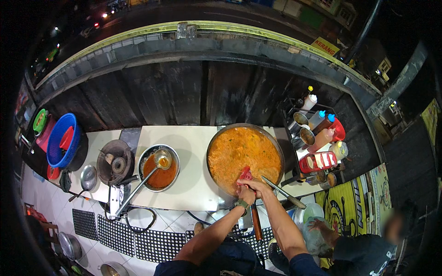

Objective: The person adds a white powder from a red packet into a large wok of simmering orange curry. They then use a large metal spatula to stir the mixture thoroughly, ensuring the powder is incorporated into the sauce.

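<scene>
Both of my hands are together over the near side of a large round wok [280, 145] filled with an orange, saucy food [243, 148]. My left hand [246, 195], with a watch on the wrist, and my right hand [257, 185] close around a red plastic packet [245, 172]. Its upper end points at the food. My fingers hide its lower part. Just right of my hands, a long-handled metal utensil [285, 194] rests across the wok's rim, its tip in the food. Below my hands, a wooden handle [256, 224] sticks out towards me.
To the left stand a pot [176, 172] of red-orange sauce with a ladle [162, 159], a burner [115, 162], a skimmer [88, 177] and a blue basket [62, 141]. A rack of squeeze bottles [321, 138] is at right. Another person [362, 252] touches a plastic bag [315, 229].
</scene>
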Available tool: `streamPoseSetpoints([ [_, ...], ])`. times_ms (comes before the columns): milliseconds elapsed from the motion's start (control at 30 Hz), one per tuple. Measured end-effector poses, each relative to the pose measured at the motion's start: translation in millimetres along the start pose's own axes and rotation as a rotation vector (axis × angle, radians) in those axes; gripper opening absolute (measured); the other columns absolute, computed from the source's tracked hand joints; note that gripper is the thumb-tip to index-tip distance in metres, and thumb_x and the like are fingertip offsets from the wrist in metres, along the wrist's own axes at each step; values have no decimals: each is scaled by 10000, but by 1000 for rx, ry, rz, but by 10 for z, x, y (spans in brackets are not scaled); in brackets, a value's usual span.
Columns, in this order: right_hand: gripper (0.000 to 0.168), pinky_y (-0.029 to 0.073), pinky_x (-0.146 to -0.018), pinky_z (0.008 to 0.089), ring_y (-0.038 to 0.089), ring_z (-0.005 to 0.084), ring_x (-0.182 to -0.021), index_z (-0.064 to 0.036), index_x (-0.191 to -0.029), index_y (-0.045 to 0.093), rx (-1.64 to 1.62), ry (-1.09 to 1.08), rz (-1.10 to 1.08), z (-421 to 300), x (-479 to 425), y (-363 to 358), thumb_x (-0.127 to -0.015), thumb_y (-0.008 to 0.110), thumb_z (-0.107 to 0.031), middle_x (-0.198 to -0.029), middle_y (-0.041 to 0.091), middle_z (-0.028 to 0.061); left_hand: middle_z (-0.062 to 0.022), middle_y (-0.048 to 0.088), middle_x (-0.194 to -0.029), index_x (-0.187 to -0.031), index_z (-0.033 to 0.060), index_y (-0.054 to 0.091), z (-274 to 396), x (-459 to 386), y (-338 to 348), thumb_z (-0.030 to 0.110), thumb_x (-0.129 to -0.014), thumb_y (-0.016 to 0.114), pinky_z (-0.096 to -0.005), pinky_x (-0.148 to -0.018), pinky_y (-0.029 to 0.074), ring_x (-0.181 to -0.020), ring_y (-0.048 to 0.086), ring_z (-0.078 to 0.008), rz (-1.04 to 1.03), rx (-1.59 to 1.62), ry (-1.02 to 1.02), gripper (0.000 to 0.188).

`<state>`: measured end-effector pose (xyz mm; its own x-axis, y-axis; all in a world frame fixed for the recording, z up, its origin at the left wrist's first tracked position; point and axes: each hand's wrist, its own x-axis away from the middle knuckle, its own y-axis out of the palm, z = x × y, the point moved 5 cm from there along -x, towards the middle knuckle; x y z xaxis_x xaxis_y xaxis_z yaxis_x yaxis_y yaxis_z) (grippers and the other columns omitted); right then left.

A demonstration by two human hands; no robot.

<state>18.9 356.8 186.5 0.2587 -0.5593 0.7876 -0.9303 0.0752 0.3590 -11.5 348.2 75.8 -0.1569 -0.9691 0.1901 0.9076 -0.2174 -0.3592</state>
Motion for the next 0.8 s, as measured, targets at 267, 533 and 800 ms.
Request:
streamPoseSetpoints([
  [267, 193, 539, -540, 313, 628, 208, -622, -27, -862, 586, 66, 27, 83, -73, -15, -419, -732, 707, -104, -742, 628, 118, -217, 601, -837, -1255, -20, 168, 768, 542, -179, 416, -877, 517, -315, -378, 464, -544, 627, -218, -436, 409, -445, 674],
  [533, 270, 458, -496, 318, 583, 171, -579, -63, -796, 593, 328, -59, 114, 9, -654, -638, -678, 770, -228, -733, 630, 70, -266, 621, -915, -1238, -71, 265, 472, 349, 1, 128, -843, 479, -464, -685, 501, -787, 630, -382, -303, -276, -8, 491],
  [800, 305, 416, -522, 359, 522, 176, -570, -57, -782, 592, 663, -31, 369, -1, -686, -960, -729, 719, -329, -702, 583, 56, -350, 555, -1021, -1178, -253, 269, 889, 474, -101, 98, -729, 562, -453, -798, 473, -920, 601, -414, -226, -406, 127, 641],
])
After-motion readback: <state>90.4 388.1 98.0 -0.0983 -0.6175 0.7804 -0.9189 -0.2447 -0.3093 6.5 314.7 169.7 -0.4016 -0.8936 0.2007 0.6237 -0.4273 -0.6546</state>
